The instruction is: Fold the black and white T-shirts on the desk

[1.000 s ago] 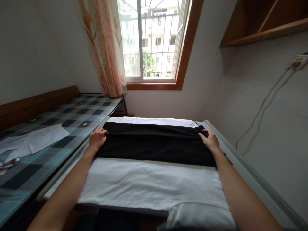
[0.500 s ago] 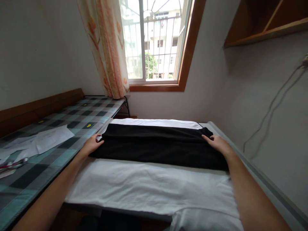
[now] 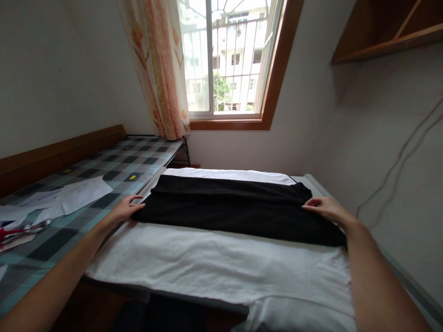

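Observation:
A black cloth garment (image 3: 228, 210), its kind unclear, lies folded into a wide band across a white cloth (image 3: 221, 263). One raised fold runs along its length. At its left end is my left hand (image 3: 126, 208), thumb and fingers apart, with the thumb tip by the black edge. Over its right end reaches my right hand (image 3: 321, 206). The fingers there are stretched out, thumb below and a small gap between, with the tips at the black fabric. No cloth visibly lifts with either hand.
On the left is a checked mattress (image 3: 152, 152) with white papers (image 3: 86, 196) and a red and silver item (image 3: 26, 230) on it. A curtain (image 3: 161, 69) hangs beside the window (image 3: 235, 69). Grey cloth (image 3: 297, 313) bunches at the near edge. A wall shelf (image 3: 387, 50) juts out upper right.
Both hands have come a little nearer and slightly outward along the ends of the black garment. The left hand's fingers have left the fold's corner. The garment itself lies nearly the same.

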Demonstrator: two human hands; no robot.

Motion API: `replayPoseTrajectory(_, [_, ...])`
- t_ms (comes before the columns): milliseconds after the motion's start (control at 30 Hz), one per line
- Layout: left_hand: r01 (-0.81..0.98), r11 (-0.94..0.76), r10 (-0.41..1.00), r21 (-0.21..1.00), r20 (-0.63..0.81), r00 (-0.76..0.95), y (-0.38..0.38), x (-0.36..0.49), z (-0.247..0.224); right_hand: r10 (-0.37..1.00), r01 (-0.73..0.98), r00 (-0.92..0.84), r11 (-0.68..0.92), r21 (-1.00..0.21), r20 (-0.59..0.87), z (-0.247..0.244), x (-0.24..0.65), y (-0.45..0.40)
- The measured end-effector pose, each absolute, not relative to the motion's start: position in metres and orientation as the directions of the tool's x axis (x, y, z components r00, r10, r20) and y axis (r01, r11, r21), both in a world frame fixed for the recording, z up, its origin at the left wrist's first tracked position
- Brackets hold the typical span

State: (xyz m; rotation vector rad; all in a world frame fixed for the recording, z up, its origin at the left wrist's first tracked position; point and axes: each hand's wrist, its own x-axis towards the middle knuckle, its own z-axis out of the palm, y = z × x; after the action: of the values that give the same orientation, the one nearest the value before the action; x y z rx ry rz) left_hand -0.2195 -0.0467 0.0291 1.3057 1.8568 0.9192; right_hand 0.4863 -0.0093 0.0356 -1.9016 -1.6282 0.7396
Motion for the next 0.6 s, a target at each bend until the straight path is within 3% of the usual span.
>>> replayPoseTrajectory(200, [0.571, 0.156, 0.982, 0.806, -0.062, -0.180, -0.057, -0.216, 0.040, 0.984, 0.640, 0.146, -0.172, -0.749, -0.102, 0.029, 0.496, -0.003])
replayPoseTrajectory(400, [0.644, 0.133, 0.989, 0.753, -0.058, -0.136, -0.070, -0.216, 0.059, 0.976, 0.642, 0.156, -0.215, -0.736, -0.149, 0.022, 0.510, -0.002])
replayPoseTrajectory(600, [0.679, 0.151, 0.985, 0.718, -0.049, -0.167, -0.070, -0.223, 0.048, 0.963, 0.682, 0.154, -0.265, -0.682, -0.221, 0.034, 0.497, -0.010])
